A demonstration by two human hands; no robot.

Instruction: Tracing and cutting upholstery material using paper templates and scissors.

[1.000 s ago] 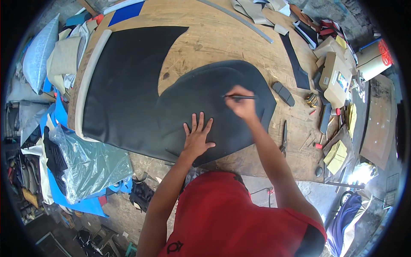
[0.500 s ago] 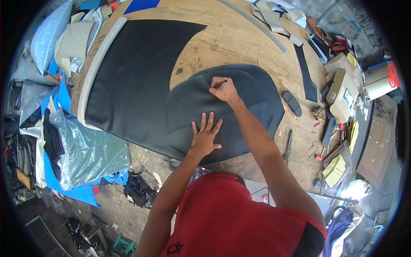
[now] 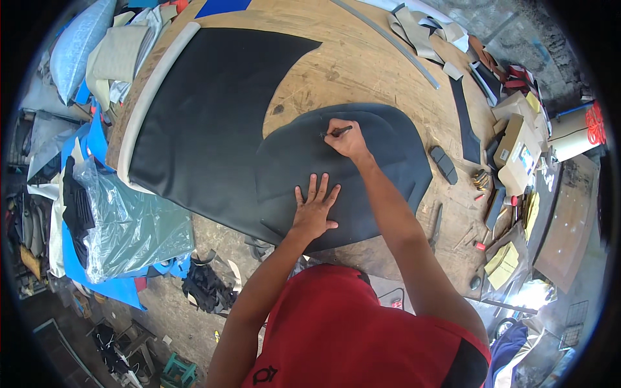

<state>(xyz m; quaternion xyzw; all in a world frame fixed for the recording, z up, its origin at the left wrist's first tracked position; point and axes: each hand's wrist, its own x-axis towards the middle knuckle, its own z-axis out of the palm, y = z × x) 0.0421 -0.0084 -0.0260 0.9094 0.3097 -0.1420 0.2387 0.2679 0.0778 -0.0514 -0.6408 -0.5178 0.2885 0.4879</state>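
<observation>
A wide sheet of black leather-like material (image 3: 200, 110) spreads over the wooden table, with a rounded black piece (image 3: 388, 149) at its right end. My left hand (image 3: 314, 208) lies flat on the black material, fingers spread. Farther off and to the right, my right hand (image 3: 349, 140) grips a dark pen (image 3: 341, 130), its tip down at the surface. Whether the rounded piece is separate from the sheet underneath I cannot tell.
Right of the material lie a dark block (image 3: 444, 164), scissors (image 3: 436, 225) and a cardboard box (image 3: 515, 154). A metal ruler (image 3: 394, 46) rests at the back. Plastic-wrapped material (image 3: 139, 223) stands left of the table (image 3: 317, 81).
The view has shifted slightly. My right hand with the pen has come a little nearer to me over the black material; my left hand stays pressed flat.
</observation>
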